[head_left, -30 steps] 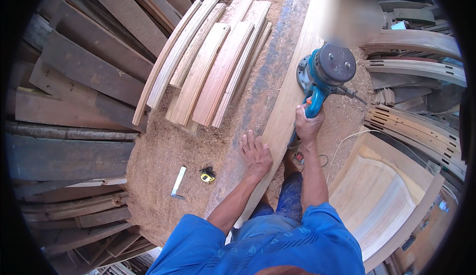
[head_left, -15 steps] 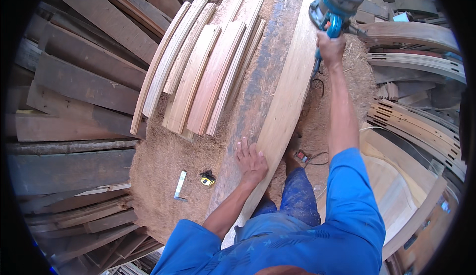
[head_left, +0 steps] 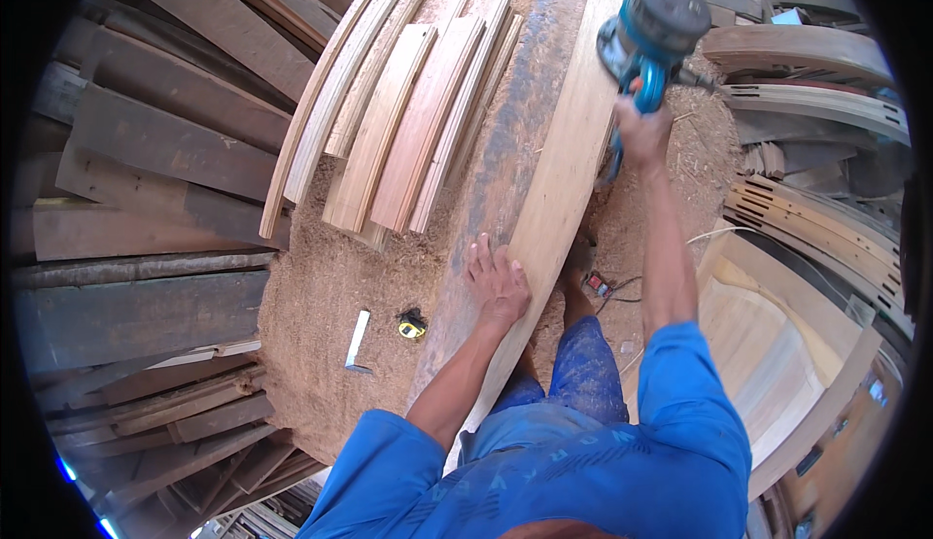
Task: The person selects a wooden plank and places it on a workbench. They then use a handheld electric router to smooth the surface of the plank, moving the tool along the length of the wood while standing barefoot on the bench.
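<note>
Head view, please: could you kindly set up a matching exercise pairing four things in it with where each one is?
Things:
1. power planer
2. tape measure
3. left hand
4. stack of curved slats

Places:
A. lying on sawdust beside a small metal square
B. resting flat on the long curved plank
C. gripped in the right hand at the plank's far end
D. laid on the ground left of the plank

Pairs: 1-C, 2-A, 3-B, 4-D
</note>
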Demonstrator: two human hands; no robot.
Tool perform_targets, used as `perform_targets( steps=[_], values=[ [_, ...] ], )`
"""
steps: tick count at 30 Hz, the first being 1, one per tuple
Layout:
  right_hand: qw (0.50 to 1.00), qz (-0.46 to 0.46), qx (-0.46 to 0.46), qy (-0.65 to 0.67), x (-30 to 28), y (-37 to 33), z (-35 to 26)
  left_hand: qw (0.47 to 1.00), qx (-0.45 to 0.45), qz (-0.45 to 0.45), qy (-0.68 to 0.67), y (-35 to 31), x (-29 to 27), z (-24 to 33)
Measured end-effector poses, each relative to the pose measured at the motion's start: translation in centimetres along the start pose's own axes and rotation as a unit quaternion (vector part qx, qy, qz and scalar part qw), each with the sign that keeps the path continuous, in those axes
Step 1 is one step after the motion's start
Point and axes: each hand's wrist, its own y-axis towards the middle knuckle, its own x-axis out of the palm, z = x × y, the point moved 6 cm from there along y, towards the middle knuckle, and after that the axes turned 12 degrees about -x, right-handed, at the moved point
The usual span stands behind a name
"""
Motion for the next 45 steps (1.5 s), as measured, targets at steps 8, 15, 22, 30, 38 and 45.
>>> perform_targets(
  steps=[8,15,22,30,38,45],
  values=[
    [0.993,-0.063,0.096,0.04,-2.2,-25.8,-12.2,0.999,-0.006,0.025,-0.02,0.5,0.1,-0.2],
    [0.996,-0.052,0.074,0.016,-1.5,-33.2,-15.0,1.0,-0.005,0.015,-0.017,0.4,-0.1,0.2],
    [0.998,-0.015,0.048,0.032,0.5,-29.2,-13.3,0.998,0.011,0.054,-0.01,0.1,0.6,0.0],
    [0.999,0.012,0.028,0.043,0.7,-24.9,-11.9,0.998,0.013,0.063,-0.019,-0.1,0.2,0.3],
    [0.999,0.012,0.033,0.027,1.1,-19.7,-9.3,0.999,0.004,0.049,-0.008,-0.1,0.6,0.3],
    [0.998,0.021,0.021,0.046,1.9,-7.9,-4.0,0.999,0.003,0.05,-0.002,-0.1,0.5,0.1]
  ],
)
